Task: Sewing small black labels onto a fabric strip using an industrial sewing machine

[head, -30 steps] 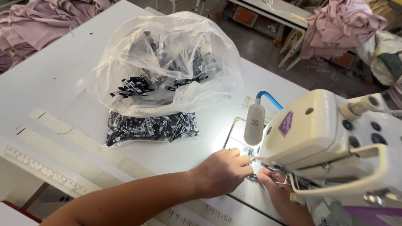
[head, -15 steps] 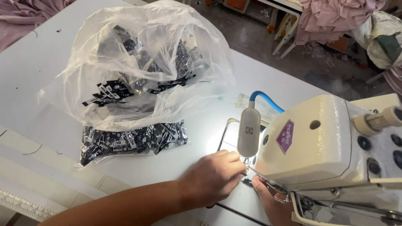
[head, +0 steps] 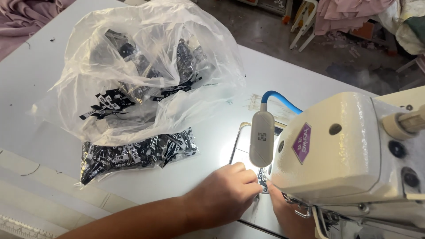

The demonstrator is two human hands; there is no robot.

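Both hands meet under the head of the cream sewing machine [head: 354, 155]. The left hand [head: 226, 194] rests on the white surface [head: 40, 66], fingers [head: 252, 188] curled together at the needle area; whether they pinch anything cannot be told. The right hand [head: 287, 212] lies mostly hidden beneath the machine, grip unclear. Left of the machine sit a clear plastic bag [head: 146, 62] and a flat packet of black labels [head: 137, 152].

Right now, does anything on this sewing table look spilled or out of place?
Nothing spilled: the black labels stay inside their small packet beside the big clear bag. Both hands, left hand and right hand, sit at the sewing machine needle.
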